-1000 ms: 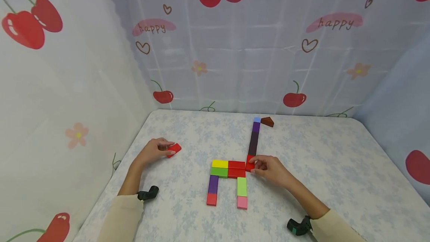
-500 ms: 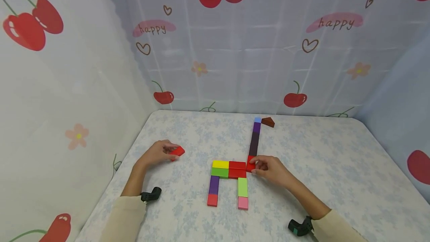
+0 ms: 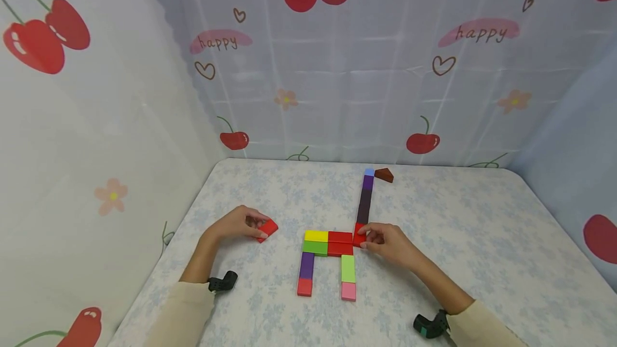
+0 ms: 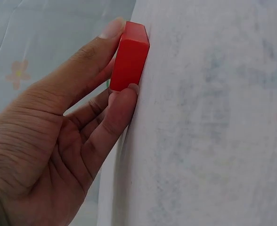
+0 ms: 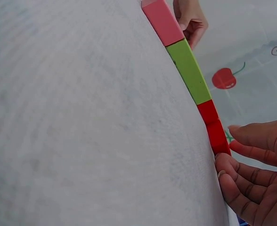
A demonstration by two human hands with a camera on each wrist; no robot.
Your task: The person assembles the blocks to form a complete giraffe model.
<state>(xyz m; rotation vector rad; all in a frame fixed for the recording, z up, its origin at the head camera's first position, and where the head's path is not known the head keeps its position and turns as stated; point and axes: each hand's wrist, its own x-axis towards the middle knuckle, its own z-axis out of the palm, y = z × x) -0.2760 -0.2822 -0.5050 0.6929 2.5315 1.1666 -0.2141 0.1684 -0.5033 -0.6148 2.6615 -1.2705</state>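
My left hand (image 3: 238,224) pinches a red block (image 3: 268,228) between thumb and fingers, left of the block figure; the left wrist view shows its bevelled end. My right hand (image 3: 391,245) holds another red block (image 3: 359,233) at the foot of a slanting column, its fingers partly covering it. Above that block run a dark block (image 3: 364,206), a purple block (image 3: 368,182) and a light blue block (image 3: 369,172). Beside the column lie a yellow block (image 3: 316,235), a green block (image 3: 315,248) and two stacked-looking red blocks (image 3: 340,249).
A brown angular block (image 3: 384,175) lies against the column's top. Below the body run two legs: a purple block (image 3: 306,265) over a red end block (image 3: 305,287), and a light green block (image 3: 348,268) over a pink block (image 3: 348,291). Curtains (image 3: 337,95) stand behind the table (image 3: 458,218).
My left hand has moved right and slightly nearer with its red block, closer to the figure. My right hand stays at the column's foot, and the laid blocks keep their places.
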